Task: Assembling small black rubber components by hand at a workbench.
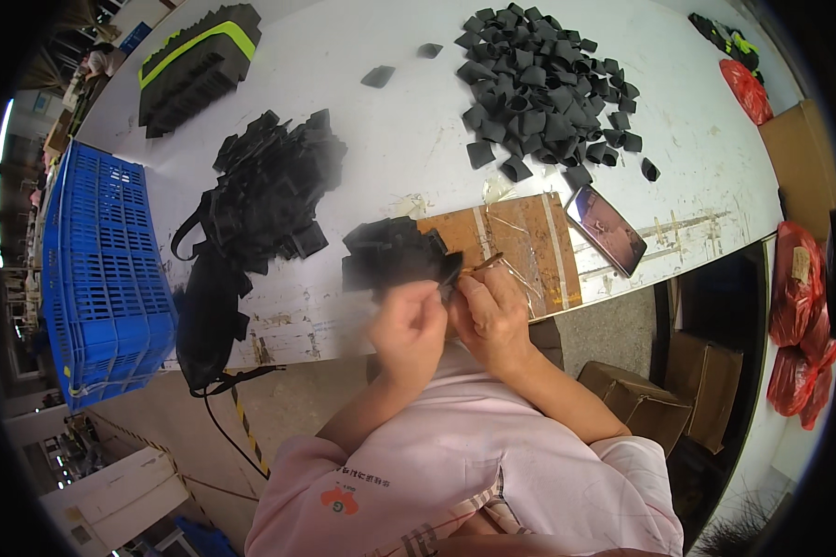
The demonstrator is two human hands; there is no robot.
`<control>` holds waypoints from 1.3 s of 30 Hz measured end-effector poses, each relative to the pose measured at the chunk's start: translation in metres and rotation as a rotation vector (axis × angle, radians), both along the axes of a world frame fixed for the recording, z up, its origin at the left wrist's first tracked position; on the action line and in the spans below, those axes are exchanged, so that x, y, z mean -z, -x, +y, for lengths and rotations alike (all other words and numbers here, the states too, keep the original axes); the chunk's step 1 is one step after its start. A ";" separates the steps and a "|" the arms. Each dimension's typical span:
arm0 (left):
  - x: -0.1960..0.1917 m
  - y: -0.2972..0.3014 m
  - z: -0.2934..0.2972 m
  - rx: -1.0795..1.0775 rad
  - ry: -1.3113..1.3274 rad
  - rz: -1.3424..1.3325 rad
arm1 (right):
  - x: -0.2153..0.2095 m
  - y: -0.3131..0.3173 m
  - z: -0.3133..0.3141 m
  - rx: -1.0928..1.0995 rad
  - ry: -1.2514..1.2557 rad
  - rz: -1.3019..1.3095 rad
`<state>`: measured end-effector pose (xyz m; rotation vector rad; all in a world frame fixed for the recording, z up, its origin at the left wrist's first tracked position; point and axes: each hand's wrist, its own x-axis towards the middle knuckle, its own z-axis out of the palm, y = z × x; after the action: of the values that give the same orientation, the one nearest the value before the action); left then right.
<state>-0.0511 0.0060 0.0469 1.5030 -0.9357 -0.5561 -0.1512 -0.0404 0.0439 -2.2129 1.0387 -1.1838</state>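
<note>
My right hand is closed at the table's near edge, its fingers pinched round a thin brown tool whose kind I cannot make out. A small black fabric piece shows at the fingertips between my hands. Close beside it on the left, my left hand is curled but smeared by motion, so its grip cannot be made out. Just beyond the left hand lies a pile of flat black pieces. Under and beyond the right hand is a brown cardboard sheet with strips of clear tape.
Small black fabric loops form a large heap at the far right. A phone lies beside the cardboard. Leftward are a black strap pile, a stack with a yellow-green band and a blue crate. Cardboard boxes stand below right.
</note>
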 end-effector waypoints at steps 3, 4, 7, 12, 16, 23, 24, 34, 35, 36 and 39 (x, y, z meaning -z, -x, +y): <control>-0.012 -0.010 -0.007 0.152 -0.089 0.579 | -0.001 0.005 -0.003 0.111 -0.043 -0.044; -0.014 -0.013 -0.009 0.272 -0.096 0.890 | -0.001 0.006 -0.002 0.112 -0.041 -0.046; -0.022 -0.014 -0.016 0.401 -0.104 1.090 | -0.001 0.009 0.000 0.067 -0.707 -0.540; -0.022 -0.015 -0.020 0.498 -0.197 1.015 | -0.008 0.022 -0.003 -0.205 -1.355 -1.092; -0.023 0.009 -0.020 0.157 -0.009 0.164 | -0.018 0.023 -0.003 -0.441 -1.664 -1.460; -0.050 -0.012 -0.025 0.541 0.134 0.886 | -0.062 0.035 -0.029 -0.427 -1.058 -0.666; -0.056 -0.018 -0.034 0.542 0.139 0.884 | -0.072 0.035 -0.034 -0.473 -0.964 -0.616; -0.038 -0.024 -0.051 0.807 0.053 1.495 | -0.056 0.030 -0.057 -0.561 -1.071 -0.662; -0.038 -0.023 -0.052 0.804 0.055 1.494 | -0.059 0.029 -0.065 -0.557 -1.124 -0.650; -0.040 -0.025 -0.057 0.779 0.042 1.604 | -0.062 0.028 -0.071 -0.549 -1.172 -0.642; -0.041 -0.026 -0.059 0.716 -0.007 1.756 | -0.054 0.029 -0.068 -0.579 -1.155 -0.623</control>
<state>-0.0248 -0.0534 0.0881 0.1767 0.0413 -1.9014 -0.1801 -0.1085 0.0979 -0.9998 0.5052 -0.6319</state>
